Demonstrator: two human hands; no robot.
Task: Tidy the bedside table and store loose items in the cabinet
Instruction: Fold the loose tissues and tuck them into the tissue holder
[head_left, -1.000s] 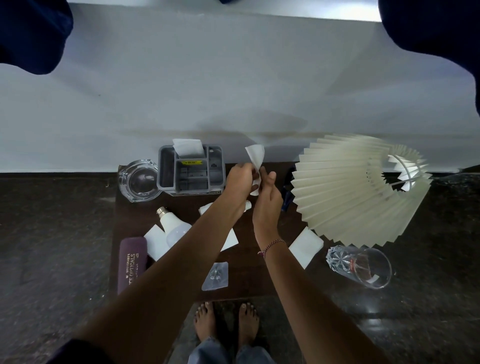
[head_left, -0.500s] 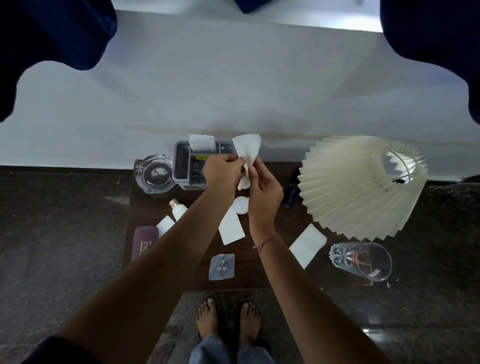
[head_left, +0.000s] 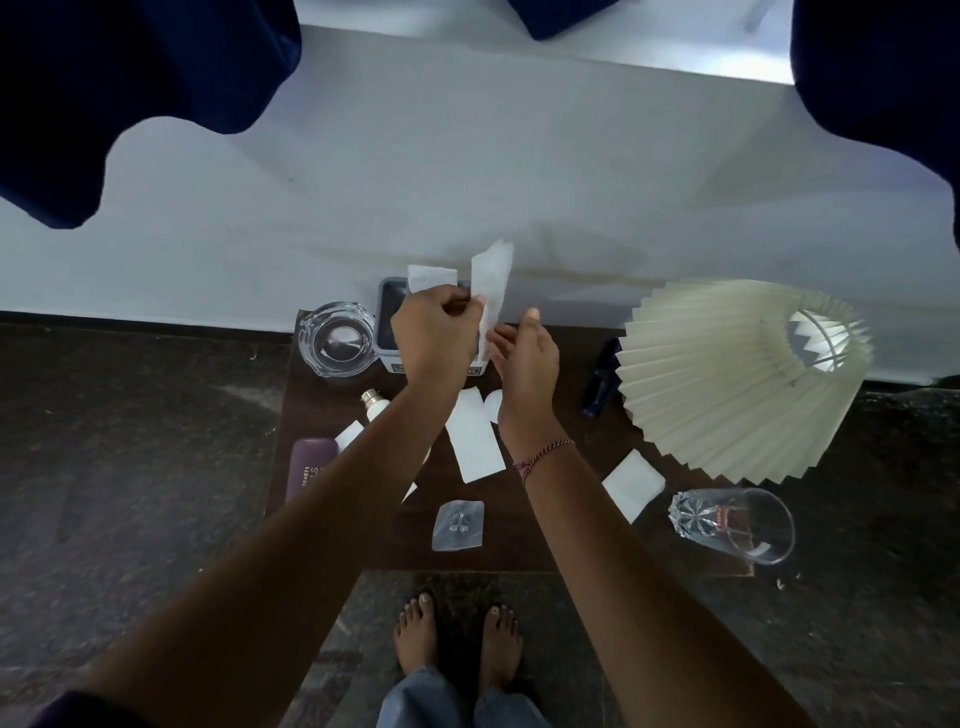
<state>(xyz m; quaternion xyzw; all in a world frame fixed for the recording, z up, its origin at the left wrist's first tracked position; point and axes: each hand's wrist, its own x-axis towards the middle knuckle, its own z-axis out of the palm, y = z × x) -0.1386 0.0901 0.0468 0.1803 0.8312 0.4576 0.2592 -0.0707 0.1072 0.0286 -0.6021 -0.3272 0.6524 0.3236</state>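
My left hand (head_left: 434, 332) pinches a white tissue (head_left: 491, 283) and holds it up above the back of the dark wooden bedside table (head_left: 524, 519). My right hand (head_left: 524, 358) is just right of the tissue, fingers spread, not gripping it. Behind my left hand stands a grey organiser box (head_left: 389, 322) with another tissue (head_left: 428, 275) sticking out of it. More white tissues lie on the table: one in the middle (head_left: 475, 447) and one to the right (head_left: 632, 483).
A glass ashtray (head_left: 337, 340) sits back left. A light bulb (head_left: 375, 405) and a purple spectacle case (head_left: 309, 465) lie at the left. A clear adhesive hook (head_left: 458, 525) lies in front, a tumbler (head_left: 732, 525) on its side right, a pleated lampshade (head_left: 727, 374) tipped over.
Both hands have lifted the tissue higher and further back. My right hand has let go of it and opened, while the left keeps its pinch.
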